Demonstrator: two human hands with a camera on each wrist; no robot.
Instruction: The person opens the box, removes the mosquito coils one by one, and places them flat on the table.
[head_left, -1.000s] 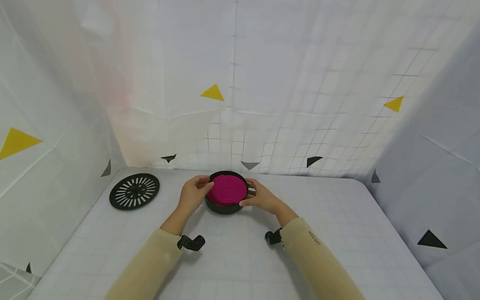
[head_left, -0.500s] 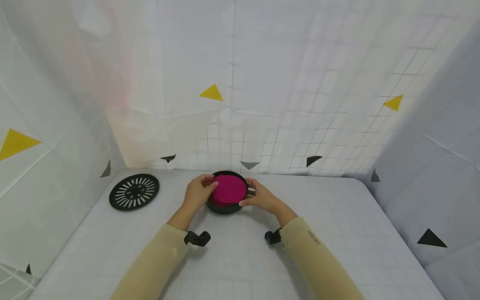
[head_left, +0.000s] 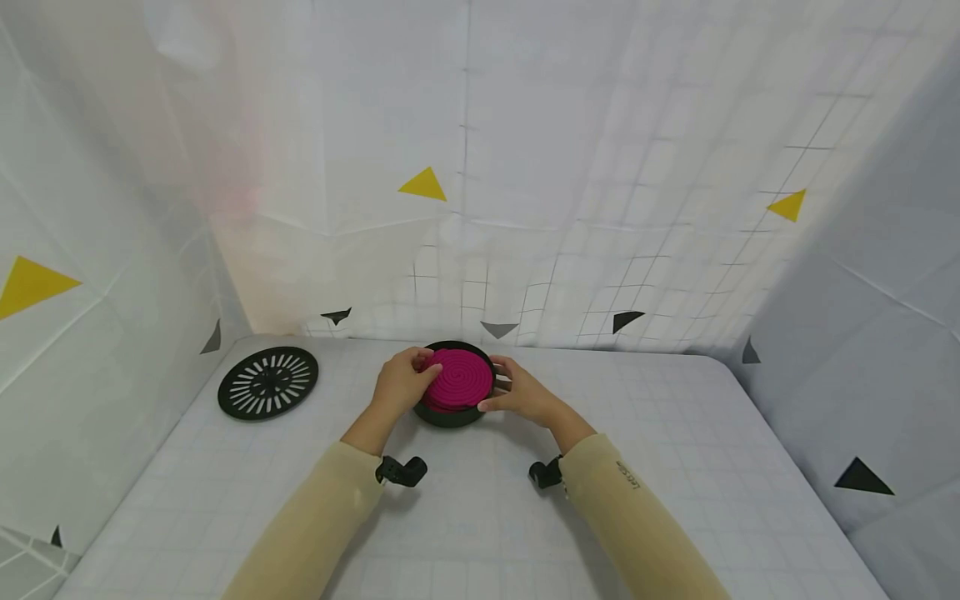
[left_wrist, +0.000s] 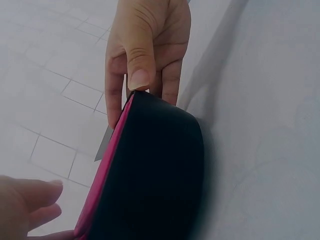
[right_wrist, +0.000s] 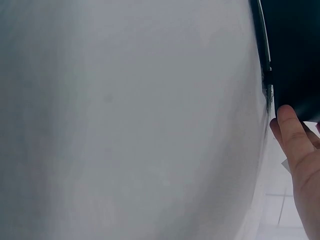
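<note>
A round black holder (head_left: 447,417) stands on the table towards the back, filled with spiral-patterned magenta coasters (head_left: 461,379). My left hand (head_left: 397,385) is at its left rim, with the thumb over the edge of the top coaster and the fingertips close by, seeming to pinch it. On the right side my right hand (head_left: 525,395) grips the holder, thumb at the front and fingers behind. The left wrist view shows the holder's dark side wall (left_wrist: 155,165) and the pink rim edge (left_wrist: 107,165). Some left fingers are cut off there.
A flat black disc with radial slots (head_left: 268,383) lies at the table's back left. White sheets with yellow and dark triangles enclose the table (head_left: 480,533) at the back and both sides. Small black wrist cameras hang beneath both sleeves.
My left hand has moved a little to the right, in over the coasters' left edge. The right hand and the holder have stayed almost still.
</note>
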